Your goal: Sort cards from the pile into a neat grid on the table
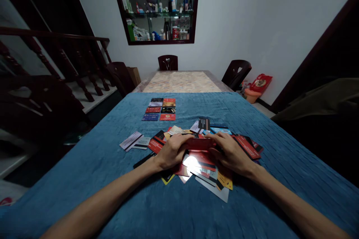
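A red card (198, 144) is held between my two hands, tilted up above a loose heap of plastic cards. My left hand (174, 150) grips its left end, and my right hand (229, 152) has its right end between thumb and fingers. Beneath them the heap overlaps untidily: a silvery card (215, 190) and a yellow card (226, 180) lie at the near side, red cards (246, 147) at the right. Two pale cards (131, 140) lie off to the left. Farther away, several cards sit in two neat columns, among them a blue card (150, 117).
A blue cloth (92, 179) covers the near table; its far part shows a patterned top (182, 81). Dark wooden chairs (237, 74) stand around it. A wall cabinet (161, 15) with bottles and a plush toy is beyond, and a stair railing (53, 33) at left.
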A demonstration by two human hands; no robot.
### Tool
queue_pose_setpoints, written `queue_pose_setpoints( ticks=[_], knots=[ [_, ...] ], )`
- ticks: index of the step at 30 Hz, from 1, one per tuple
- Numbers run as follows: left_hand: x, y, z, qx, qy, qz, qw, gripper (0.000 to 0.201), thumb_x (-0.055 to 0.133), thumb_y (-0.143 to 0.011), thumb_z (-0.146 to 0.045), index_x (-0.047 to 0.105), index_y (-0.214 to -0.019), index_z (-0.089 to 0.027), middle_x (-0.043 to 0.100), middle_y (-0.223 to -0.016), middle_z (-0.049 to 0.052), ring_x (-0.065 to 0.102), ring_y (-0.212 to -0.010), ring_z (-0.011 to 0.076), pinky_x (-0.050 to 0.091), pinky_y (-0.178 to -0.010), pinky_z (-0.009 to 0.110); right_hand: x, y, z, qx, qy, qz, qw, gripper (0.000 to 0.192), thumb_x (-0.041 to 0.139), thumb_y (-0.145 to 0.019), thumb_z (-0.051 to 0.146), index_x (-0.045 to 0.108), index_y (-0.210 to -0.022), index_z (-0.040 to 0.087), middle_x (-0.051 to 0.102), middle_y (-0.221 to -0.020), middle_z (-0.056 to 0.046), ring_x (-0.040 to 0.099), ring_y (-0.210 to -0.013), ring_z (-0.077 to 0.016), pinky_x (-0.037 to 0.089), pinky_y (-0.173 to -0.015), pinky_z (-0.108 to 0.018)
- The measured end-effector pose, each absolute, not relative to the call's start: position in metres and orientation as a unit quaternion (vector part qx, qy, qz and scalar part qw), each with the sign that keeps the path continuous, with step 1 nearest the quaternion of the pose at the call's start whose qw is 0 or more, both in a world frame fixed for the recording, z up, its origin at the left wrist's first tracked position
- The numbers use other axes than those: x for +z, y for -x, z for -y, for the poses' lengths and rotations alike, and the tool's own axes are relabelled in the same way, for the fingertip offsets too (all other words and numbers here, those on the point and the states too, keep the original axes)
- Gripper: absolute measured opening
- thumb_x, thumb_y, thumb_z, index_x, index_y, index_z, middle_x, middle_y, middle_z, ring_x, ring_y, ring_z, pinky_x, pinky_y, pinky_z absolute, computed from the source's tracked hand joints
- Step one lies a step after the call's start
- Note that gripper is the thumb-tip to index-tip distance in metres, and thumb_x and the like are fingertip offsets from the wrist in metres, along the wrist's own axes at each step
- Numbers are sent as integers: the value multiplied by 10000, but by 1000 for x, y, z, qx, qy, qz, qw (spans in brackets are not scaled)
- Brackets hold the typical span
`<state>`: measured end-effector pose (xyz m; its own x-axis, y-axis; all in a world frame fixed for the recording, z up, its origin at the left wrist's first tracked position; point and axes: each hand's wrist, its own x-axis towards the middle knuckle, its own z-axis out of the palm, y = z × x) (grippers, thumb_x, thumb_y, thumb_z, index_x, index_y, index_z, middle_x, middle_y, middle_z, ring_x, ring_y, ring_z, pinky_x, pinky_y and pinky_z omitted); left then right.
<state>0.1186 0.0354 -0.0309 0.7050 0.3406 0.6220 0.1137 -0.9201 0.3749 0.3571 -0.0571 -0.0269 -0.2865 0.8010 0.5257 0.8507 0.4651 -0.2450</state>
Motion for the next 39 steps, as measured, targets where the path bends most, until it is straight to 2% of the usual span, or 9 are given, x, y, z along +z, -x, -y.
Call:
queue_pose_setpoints(
  ticks=[6,12,24,28,34,39],
  knots=[
    [-29,-117,-38,380,-902,-118,166,406,485,-897,-76,549,-1287,-169,693,-1150,114,642,-1082,223,532,-940,403,-32,-352,53,-121,487,807,312,421,534,-898,222,475,-1315,202,641,-1052,-120,579,-941,-272,467,-803,-424],
    [-25,-116,-40,391,-896,-122,173,458,482,-860,-39,550,-1294,-170,671,-1228,110,632,-1118,216,518,-964,400,-32,-345,50,-193,483,798,305,385,534,-883,198,496,-1266,188,629,-1074,-126,563,-955,-274,452,-832,-436],
    [-24,-114,-50,389,-894,-139,173,413,478,-882,-67,551,-1276,-164,688,-1135,97,638,-1025,206,516,-919,378,-29,-335,50,-238,499,766,326,395,499,-908,241,536,-1299,200,577,-1121,-142,510,-1040,-296,474,-858,-474],
    [-20,-112,-53,379,-907,-130,134,402,498,-901,-99,512,-1297,-166,676,-1110,98,627,-981,207,522,-882,371,-24,-334,48,-255,493,767,322,398,526,-902,239,523,-1299,202,571,-1102,-137,502,-1028,-293,478,-852,-463],
    [-13,-108,-58,327,-934,-125,70,471,552,-901,-163,427,-1354,-153,582,-1204,142,578,-1096,246,520,-938,414,-19,-336,41,-253,481,777,317,400,539,-897,258,532,-1291,186,578,-1105,-144,502,-1014,-295,459,-848,-460],
    [-12,-108,-69,332,-936,-115,-9,507,534,-869,-111,411,-1361,-123,524,-1243,182,551,-1143,269,528,-944,428,-15,-337,31,-252,469,786,314,393,530,-896,255,541,-1276,156,580,-1091,-157,490,-998,-299,456,-826,-456]
  ],
)
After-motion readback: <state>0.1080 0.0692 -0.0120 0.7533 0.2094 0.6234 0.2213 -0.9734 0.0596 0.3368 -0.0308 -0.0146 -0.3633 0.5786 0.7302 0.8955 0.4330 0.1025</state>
